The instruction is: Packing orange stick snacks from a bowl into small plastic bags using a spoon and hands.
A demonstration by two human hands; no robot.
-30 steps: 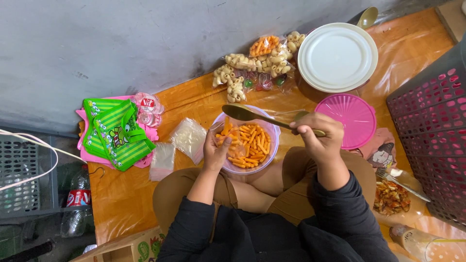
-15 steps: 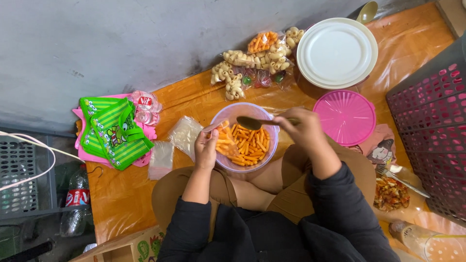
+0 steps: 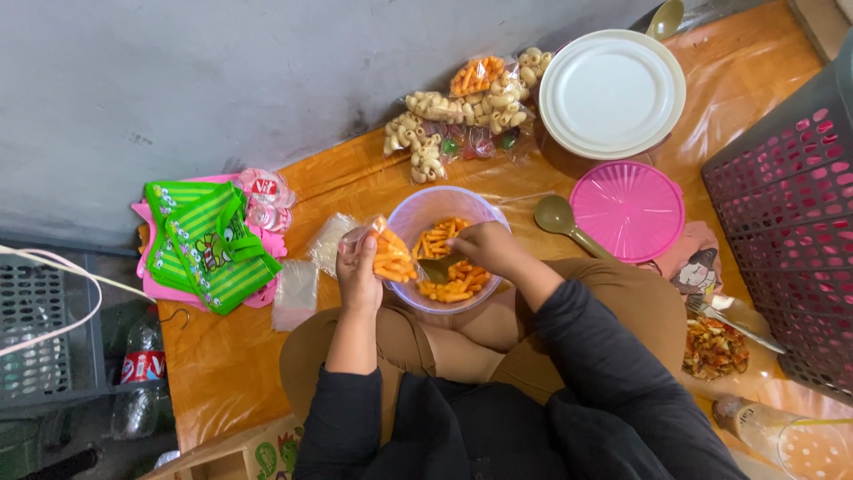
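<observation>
Head view: left hand [image 3: 358, 271] pinches a small clear bag [image 3: 388, 253] part-filled with orange snack sticks, held at the left rim of the clear plastic bowl [image 3: 402, 216]. Right hand [image 3: 484, 251] is closed around a spoon [image 3: 442, 268] whose scoop sits inside the bowl among the orange sticks [image 3: 449, 284]. Bowl rests on the person's lap, over an orange plastic sheet [image 3: 222, 356] on the floor. Second spoon [image 3: 562, 219] lies just right of the bowl, beside a pink lid [image 3: 628, 211]. White plate [image 3: 611, 93] beyond it. Packed snack bags [image 3: 462, 111] near the wall. Green striped bags [image 3: 209, 244] on the left, empty clear bags [image 3: 298, 283] beside them. Dark crate [image 3: 786, 204] at right.
</observation>
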